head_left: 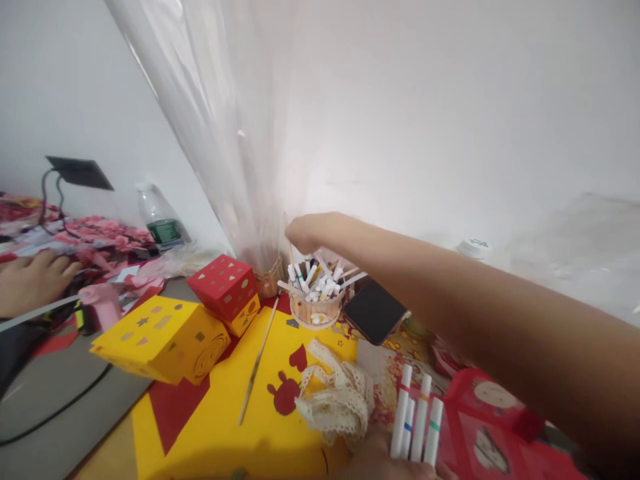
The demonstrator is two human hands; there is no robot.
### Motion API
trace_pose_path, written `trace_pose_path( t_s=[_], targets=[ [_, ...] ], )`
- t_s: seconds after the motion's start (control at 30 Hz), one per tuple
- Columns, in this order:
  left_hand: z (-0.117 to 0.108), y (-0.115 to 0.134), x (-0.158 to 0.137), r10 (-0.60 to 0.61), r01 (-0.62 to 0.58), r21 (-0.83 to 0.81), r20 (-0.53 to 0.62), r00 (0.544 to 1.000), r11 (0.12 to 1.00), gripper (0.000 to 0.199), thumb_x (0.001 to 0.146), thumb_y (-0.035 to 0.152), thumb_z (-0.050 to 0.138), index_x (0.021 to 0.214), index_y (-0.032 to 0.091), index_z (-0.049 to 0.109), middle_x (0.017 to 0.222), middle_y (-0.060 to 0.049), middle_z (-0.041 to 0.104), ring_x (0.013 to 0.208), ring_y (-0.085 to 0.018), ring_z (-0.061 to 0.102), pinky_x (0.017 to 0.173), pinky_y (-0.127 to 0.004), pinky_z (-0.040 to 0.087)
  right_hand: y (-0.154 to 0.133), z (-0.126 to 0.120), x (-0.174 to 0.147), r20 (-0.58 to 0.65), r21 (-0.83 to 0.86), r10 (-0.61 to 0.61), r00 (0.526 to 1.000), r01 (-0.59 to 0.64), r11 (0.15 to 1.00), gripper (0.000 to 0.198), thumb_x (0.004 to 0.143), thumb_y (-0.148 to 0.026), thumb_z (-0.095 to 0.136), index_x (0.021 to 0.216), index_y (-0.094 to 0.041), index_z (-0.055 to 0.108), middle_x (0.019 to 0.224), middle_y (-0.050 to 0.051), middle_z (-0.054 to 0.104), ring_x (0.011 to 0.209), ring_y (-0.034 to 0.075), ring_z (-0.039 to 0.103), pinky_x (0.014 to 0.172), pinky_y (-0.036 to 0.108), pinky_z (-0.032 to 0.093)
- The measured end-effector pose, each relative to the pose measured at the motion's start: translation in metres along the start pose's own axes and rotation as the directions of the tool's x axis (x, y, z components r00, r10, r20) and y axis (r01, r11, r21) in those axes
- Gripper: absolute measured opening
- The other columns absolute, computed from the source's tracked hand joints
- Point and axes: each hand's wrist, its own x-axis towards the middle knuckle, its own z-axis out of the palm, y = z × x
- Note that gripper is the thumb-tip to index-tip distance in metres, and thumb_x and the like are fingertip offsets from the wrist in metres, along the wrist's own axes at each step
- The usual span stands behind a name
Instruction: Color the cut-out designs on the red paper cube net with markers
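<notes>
My left hand [387,462] is at the bottom edge, closed around several white markers [421,420] with red, blue, orange and green bands. They stand up out of its grip. My right hand [307,232] reaches across to a small wooden basket [316,313] packed with white markers and thin sticks. Its fingers are curled down over the basket's back left side, mostly hidden behind the hand. A thin stick shows at the hand's left edge; whether it is held I cannot tell. Crumpled cream lace ribbon [340,400] lies in front of the basket.
A black phone [375,312] lies right of the basket. Yellow [165,337] and red [225,283] paper boxes stand left, near a thin wooden stick [259,360] on yellow paper. Clear plastic film rises behind. Another person's hand [37,283] is far left, near a bottle [160,220].
</notes>
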Motion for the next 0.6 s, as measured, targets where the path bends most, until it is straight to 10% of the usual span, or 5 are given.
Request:
trace_pose_path(
  t_s=[0.17,0.3,0.6],
  targets=[
    [0.002,0.002,0.002,-0.001,0.005,-0.053,0.066,0.998,0.999,0.039,0.045,0.038,0.071,0.068,0.008,0.059,0.053,-0.002,0.055,0.050,-0.011,0.051,0.060,-0.027,0.039,0.025,-0.048,-0.061,-0.248,0.023,0.042,0.968,-0.037,0.999,0.025,0.081,-0.012,0.047,0.094,-0.007,0.067,0.088,0.012,0.068,0.086,0.022,0.062,0.071,0.031,0.045],
    [0.008,0.004,-0.005,-0.018,0.022,-0.080,0.050,0.999,0.997,0.044,0.043,0.036,0.071,0.074,0.007,0.058,0.053,-0.003,0.057,0.044,-0.011,0.051,0.047,-0.023,0.035,0.021,-0.053,-0.139,-0.456,0.397,0.214,0.864,-0.017,0.917,0.019,0.081,-0.018,0.050,0.082,-0.012,0.068,0.072,0.004,0.065,0.067,0.013,0.060,0.060,0.025,0.043],
    [0.024,0.018,-0.041,0.039,-0.015,-0.134,0.179,0.983,0.991,0.029,0.066,0.034,0.071,0.074,0.010,0.056,0.064,0.001,0.053,0.037,0.000,0.032,0.037,-0.015,0.020,-0.035,0.071,-0.293,-0.177,0.834,0.394,0.902,-0.075,0.547,0.030,0.087,-0.039,0.043,0.087,-0.017,0.064,0.062,-0.001,0.054,0.051,0.010,0.043,0.046,0.023,0.032]
  ],
)
